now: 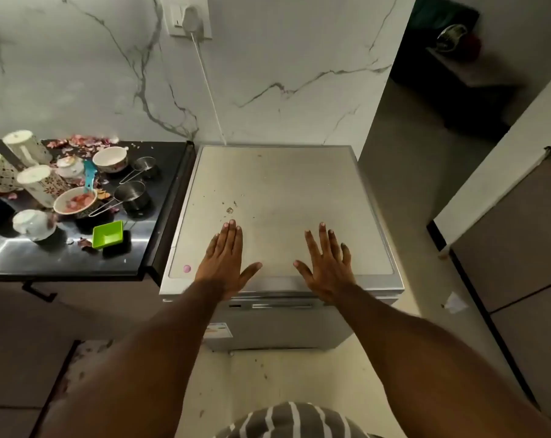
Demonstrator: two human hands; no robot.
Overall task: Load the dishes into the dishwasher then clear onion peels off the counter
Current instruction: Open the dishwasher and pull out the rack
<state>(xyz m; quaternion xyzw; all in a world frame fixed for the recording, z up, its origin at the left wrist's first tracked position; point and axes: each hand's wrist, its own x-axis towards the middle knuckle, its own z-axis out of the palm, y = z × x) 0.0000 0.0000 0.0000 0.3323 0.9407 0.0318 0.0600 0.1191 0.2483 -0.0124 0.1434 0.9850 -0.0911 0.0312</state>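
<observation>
**Operator:** On the top panel of the dishwasher point(277, 197), both my hands lie flat. My left hand point(225, 263) and my right hand point(326, 268) have fingers straight and spread, palms down, holding nothing. The door and its handle strip point(282, 306) sit just below my wrists, at the front edge.

**Checker:** Location of the dishes?

**Operator:** All on the dark counter point(78, 254) to my left, well apart from both hands. Items: patterned mugs point(40, 184) lying tilted, a white bowl point(110, 159), a bowl holding pink scraps point(75, 200), two steel measuring cups point(134, 195) with long wire handles, a green square container point(108, 234), a blue utensil point(90, 175). Onion peels point(81, 142) lie scattered along the back wall and among the dishes.

**Checker:** Handling notes?

**Operator:** Judgement only. Mugs and bowls look ceramic: rigid, breakable, likely smooth. Take each mug round the body, each bowl by the rim with the thumb inside. Measuring cups: light, stiff; lift by the handle. Green container: light plastic; pinch one wall. Peels: papery, very light; gather by sweeping, not pinching.

**Checker:** Step in hand?

**Operator:** Loading not yet begun; the door appears closed.
</observation>
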